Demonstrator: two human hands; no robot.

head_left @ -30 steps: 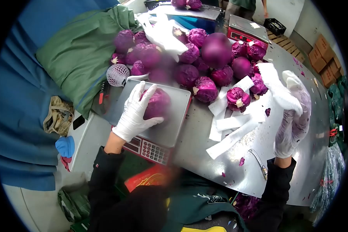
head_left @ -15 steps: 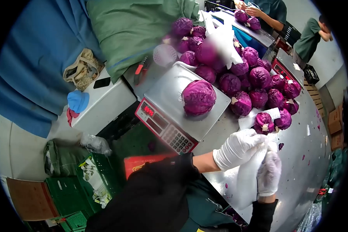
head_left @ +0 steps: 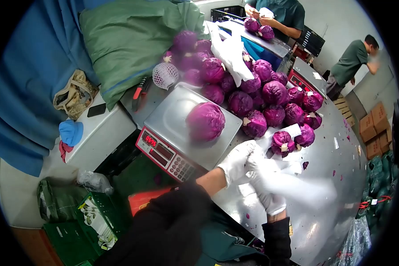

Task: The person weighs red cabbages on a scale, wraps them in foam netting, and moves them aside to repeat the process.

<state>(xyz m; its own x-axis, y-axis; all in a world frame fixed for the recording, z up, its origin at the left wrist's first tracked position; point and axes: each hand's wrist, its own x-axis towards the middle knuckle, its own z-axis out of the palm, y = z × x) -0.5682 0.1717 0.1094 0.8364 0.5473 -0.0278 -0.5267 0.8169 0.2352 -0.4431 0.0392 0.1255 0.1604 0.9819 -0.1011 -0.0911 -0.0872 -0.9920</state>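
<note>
My left hand [head_left: 237, 163], in a white glove, pinches a white foam net [head_left: 297, 181] near its gathered end. The net's free part stretches to the right, smeared by motion. Just below, my right hand [head_left: 267, 195], gloved too, is closed on the same net; its fingers are partly hidden behind it. A purple cabbage [head_left: 206, 122] sits on the steel pan of a digital scale [head_left: 164, 153] to the left of my hands. Beyond my hands, a smaller cabbage [head_left: 282, 142] rests on the table against white foam pieces.
A heap of purple cabbages [head_left: 275, 93] covers the far part of the steel table [head_left: 323, 208], with white netting [head_left: 230, 51] on top. Red-handled cutters [head_left: 139, 93] lie by a foam net ball [head_left: 165, 76]. Another scale [head_left: 303, 77] stands behind. Two people are at the back.
The view has swung right, so things appear further left. My hands stay together on the foam net, whose loose part has swung from hanging downward to stretching rightward.
</note>
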